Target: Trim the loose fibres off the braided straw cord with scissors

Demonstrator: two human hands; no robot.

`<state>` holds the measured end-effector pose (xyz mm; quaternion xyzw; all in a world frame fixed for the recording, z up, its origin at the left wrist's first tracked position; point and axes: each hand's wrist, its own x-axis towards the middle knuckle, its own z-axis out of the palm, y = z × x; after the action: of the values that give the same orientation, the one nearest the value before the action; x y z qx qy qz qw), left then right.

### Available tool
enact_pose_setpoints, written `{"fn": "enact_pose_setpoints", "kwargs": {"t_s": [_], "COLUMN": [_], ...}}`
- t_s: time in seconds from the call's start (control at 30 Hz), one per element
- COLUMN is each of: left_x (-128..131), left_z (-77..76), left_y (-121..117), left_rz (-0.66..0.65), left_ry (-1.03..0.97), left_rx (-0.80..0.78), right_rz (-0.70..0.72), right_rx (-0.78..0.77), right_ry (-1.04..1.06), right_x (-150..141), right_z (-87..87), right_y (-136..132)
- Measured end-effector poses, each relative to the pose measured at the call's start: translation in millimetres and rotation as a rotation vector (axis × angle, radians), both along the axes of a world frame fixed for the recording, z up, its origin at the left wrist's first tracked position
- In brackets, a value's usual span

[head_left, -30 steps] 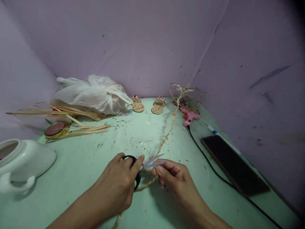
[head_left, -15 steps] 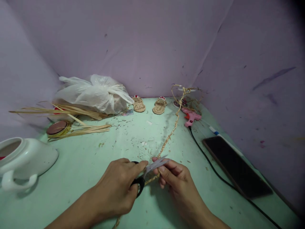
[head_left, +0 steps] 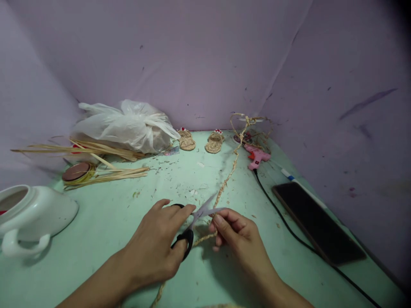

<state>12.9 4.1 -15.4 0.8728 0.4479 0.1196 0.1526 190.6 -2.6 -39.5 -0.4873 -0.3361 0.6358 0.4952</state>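
My left hand (head_left: 157, 244) is closed on the black handles of a pair of scissors (head_left: 203, 209), thumb and fingers in the loops. The blades stand apart, pointing right and away, close by the fingertips of my right hand. Between thumb and fingers, my right hand (head_left: 239, 235) pinches a braided straw cord (head_left: 226, 182). The cord runs from a tangle at the back right, through my right fingers, then under my left hand to the front edge of the view. One blade overlaps the cord near the pinch; whether they touch I cannot tell.
Two small woven slippers (head_left: 214, 142) lie at the back wall beside a white plastic bag (head_left: 128, 128). Straw strips (head_left: 112, 174), a round tin (head_left: 77, 172) and a white teapot (head_left: 41, 209) are left. Right lie a pink glue gun (head_left: 257, 156), its black cable, a marker (head_left: 289, 174) and a phone (head_left: 317, 222).
The scissor blades have opened wider, and my left fingers have spread a little. My right hand keeps its pinch on the cord, with only a slight shift.
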Motion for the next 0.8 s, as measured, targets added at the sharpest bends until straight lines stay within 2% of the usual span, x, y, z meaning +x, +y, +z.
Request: {"fn": "enact_pose_setpoints", "kwargs": {"t_s": [0.23,0.6,0.8], "left_x": [3,4,3], "left_z": [0.3,-4.4,-9.7], "left_y": [-1,-4,-7], "left_rz": [-0.08,-0.076,-0.045], "left_ry": [0.087,0.194,0.256], "left_rx": [0.077,0.172,0.13], "right_rz": [0.028,0.046,0.065], "right_rx": [-0.044,0.031,0.032], "right_ry": [-0.012,-0.014,-0.058], "right_x": [1,-2,-2], "right_z": [-0.2,-1.3,0.5], "right_y": [1,-3,-4]}}
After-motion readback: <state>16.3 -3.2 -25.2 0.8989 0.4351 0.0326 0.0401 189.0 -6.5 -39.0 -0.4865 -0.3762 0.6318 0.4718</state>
